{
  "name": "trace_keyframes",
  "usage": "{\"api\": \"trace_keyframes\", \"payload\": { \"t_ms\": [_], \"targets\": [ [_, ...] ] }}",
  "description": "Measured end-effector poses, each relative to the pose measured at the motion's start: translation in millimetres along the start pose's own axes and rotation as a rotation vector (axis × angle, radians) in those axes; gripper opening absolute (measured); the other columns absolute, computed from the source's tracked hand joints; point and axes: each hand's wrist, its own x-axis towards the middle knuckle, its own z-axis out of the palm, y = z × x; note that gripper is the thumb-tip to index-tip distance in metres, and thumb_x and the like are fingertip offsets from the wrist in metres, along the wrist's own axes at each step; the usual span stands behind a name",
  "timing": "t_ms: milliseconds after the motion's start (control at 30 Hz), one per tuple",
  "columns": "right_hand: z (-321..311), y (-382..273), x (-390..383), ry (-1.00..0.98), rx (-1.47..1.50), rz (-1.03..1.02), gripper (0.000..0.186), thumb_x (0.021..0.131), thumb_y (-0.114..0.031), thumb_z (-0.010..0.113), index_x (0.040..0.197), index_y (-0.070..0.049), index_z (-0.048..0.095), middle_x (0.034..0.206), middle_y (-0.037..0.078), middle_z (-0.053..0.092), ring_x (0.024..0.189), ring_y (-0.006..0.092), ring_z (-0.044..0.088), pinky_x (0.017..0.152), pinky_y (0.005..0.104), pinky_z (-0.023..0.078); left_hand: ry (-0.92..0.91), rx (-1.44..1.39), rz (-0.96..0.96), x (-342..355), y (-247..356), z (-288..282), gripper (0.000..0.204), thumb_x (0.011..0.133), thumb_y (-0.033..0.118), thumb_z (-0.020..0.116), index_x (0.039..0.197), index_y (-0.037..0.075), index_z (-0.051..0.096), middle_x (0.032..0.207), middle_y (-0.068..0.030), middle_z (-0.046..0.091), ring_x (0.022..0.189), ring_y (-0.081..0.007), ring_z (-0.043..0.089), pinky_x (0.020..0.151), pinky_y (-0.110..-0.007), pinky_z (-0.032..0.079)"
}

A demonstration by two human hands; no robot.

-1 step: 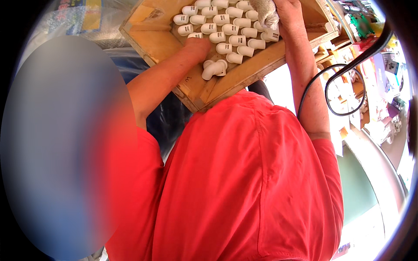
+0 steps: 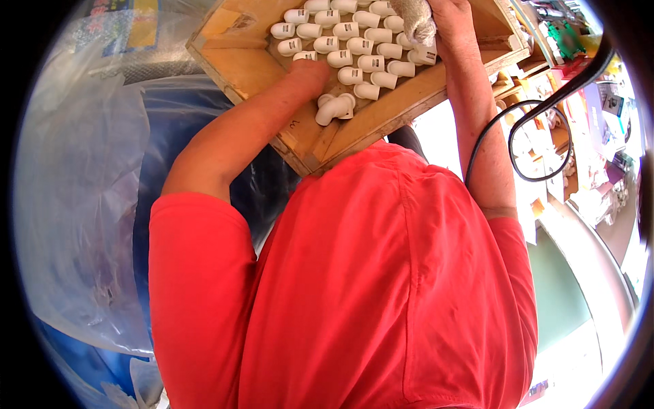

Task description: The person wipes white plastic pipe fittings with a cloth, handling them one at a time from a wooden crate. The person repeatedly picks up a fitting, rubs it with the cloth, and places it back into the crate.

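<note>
Fittings (image 2: 359,46) lie in wdn box (image 2: 246,69), mostly btwn hands (image 2: 312,75) (image 2: 451,20).

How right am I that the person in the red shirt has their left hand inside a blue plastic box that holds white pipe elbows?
Not quite: the box is made of wood, not blue plastic, as the head view shows. The person in the red shirt does have their left hand inside it, and it holds white pipe elbows.
</note>
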Motion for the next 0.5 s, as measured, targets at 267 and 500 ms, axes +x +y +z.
{"api": "trace_keyframes", "payload": {
  "t_ms": [267,500],
  "targets": [
    [-1.4,3.6,2.4,-0.002,0.002,-0.02,0.029,0.08,-0.012,0.054,0.105,0.002,0.054,0.088,0.008,0.061,0.073,0.0161,0.059,0.065,0.0255,0.047,-0.064,0.047,0.036,11.8,5.8,11.8,0.022,0.075,0.014,0.058,0.094,0.007,0.065,0.101,-0.0093,0.062,0.082,-0.0286,0.063,0.054,-0.052,0.051],
    [1.3,-2.4,-3.3,0.0,-0.024,-0.002,0.029,0.08,-0.012,0.054,0.105,0.003,0.054,0.089,0.008,0.061,0.074,0.0162,0.059,0.065,0.0255,0.047,0.058,0.013,-0.05,10.2,9.0,5.4,0.012,0.069,0.015,0.063,0.08,0.009,0.062,0.082,-0.0088,0.064,0.076,-0.0224,0.064,0.062,-0.034,0.05]
  ]
}}
